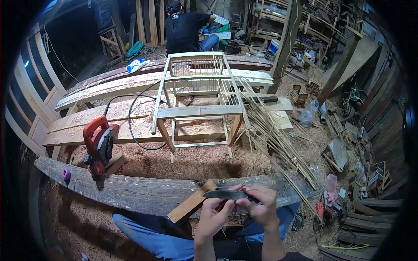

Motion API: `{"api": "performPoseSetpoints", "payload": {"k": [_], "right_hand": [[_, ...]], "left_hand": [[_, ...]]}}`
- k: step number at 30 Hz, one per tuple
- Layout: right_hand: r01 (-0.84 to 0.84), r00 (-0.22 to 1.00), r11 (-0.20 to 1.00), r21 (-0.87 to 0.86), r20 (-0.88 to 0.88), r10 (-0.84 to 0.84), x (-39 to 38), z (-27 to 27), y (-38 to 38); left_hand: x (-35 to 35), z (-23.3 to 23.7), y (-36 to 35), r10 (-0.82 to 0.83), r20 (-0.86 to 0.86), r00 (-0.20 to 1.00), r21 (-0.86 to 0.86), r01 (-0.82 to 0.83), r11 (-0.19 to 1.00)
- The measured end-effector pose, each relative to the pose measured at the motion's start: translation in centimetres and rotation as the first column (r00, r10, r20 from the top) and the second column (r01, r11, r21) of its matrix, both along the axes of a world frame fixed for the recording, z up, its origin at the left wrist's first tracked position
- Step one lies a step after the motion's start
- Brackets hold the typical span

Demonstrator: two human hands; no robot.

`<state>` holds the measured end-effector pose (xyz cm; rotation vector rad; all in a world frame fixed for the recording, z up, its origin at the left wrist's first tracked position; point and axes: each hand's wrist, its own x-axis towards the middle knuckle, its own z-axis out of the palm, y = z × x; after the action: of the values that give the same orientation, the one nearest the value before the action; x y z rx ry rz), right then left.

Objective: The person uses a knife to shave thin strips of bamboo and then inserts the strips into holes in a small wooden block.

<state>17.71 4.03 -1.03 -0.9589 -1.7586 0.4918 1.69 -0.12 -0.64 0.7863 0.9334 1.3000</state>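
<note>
Shavings [202, 162] carpet a workshop where a right hand [263, 203] clamps a knife [224, 194] above a scuffed plank [130, 193]. The left hand [215, 213] curls at the blade, its grip unclear from here. A planer [99, 148] rests on the plank; beyond stands a frame [200, 112].

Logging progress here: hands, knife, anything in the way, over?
Right hand gripping knife. Left hand at its blade. Possible obstruction: wooden block, overlapped by blade tip in view.

Floor [80, 224] strewn with shavings [143, 162] — upright post [287, 43] beyond, cluttered shelves [266, 34] at back — deep shadow [76, 45] upper left.
</note>
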Motion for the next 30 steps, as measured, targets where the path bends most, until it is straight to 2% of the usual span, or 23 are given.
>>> {"api": "performPoseSetpoints", "payload": {"k": [2,7,10,12,13,18,20,21,23,24,26,27,28,30], "right_hand": [[-0.037,0.999,0.996,-0.085,-0.020,0.036,-0.2,0.0,-0.3],[-0.007,1.000,0.998,-0.069,0.029,0.009,0.1,0.4,-0.4],[0.001,0.999,0.999,-0.051,0.035,0.001,0.4,0.6,-0.3],[-0.005,0.999,0.999,-0.044,0.033,0.007,0.5,0.6,-0.1],[0.004,0.999,0.999,-0.037,0.050,-0.002,0.6,0.6,-0.1],[0.012,0.996,0.999,0.041,0.089,-0.015,1.2,-0.3,0.7],[0.308,0.951,0.951,-0.021,-0.017,-0.308,2.4,-1.0,1.3],[0.308,0.951,0.951,-0.020,-0.016,-0.308,3.6,-0.8,1.5],[0.544,0.838,0.827,-0.144,0.137,-0.528,5.7,-0.1,2.0],[0.545,0.838,0.826,-0.145,0.137,-0.529,5.6,-0.4,2.0],[0.480,0.873,0.875,-0.058,0.136,-0.469,4.9,-1.2,1.7],[0.476,0.877,0.851,-0.223,0.187,-0.442,3.9,-0.5,0.9],[0.475,0.874,0.861,-0.181,0.212,-0.437,3.4,-1.1,0.8],[0.516,0.854,0.793,-0.324,0.265,-0.448,2.6,-1.5,0.3]], "left_hand": [[-0.2,-1.1,0.1,-0.022,0.025,0.999,0.017,0.021,1.000],[-0.3,-1.0,0.1,-0.039,0.048,0.998,0.007,0.038,0.999],[-0.4,-0.9,-0.1,-0.058,-0.005,0.998,-0.019,0.058,0.998],[-0.2,-1.1,-0.2,-0.049,0.021,0.999,0.084,0.047,0.995],[-0.1,-1.1,-0.2,-0.048,0.021,0.999,0.083,0.046,0.996],[-0.1,-1.7,-0.4,0.021,-0.126,0.992,0.049,-0.015,0.999],[-1.3,0.9,-0.9,0.062,-0.139,0.988,0.010,-0.062,0.998],[-2.1,1.8,-1.1,0.102,-0.153,0.983,-0.029,-0.108,0.994],[-3.4,1.6,-1.3,0.154,-0.113,0.982,0.016,-0.153,0.988],[-3.7,1.6,-1.4,0.201,-0.072,0.977,0.056,-0.197,0.979],[-3.5,1.4,-0.6,0.240,-0.074,0.968,-0.006,-0.241,0.971],[-3.4,0.8,0.0,0.236,-0.090,0.968,-0.074,-0.243,0.967],[-3.3,0.1,0.5,0.233,-0.108,0.966,-0.140,-0.247,0.959],[-2.5,-0.5,0.8,0.226,-0.127,0.966,-0.124,-0.242,0.962]]}}
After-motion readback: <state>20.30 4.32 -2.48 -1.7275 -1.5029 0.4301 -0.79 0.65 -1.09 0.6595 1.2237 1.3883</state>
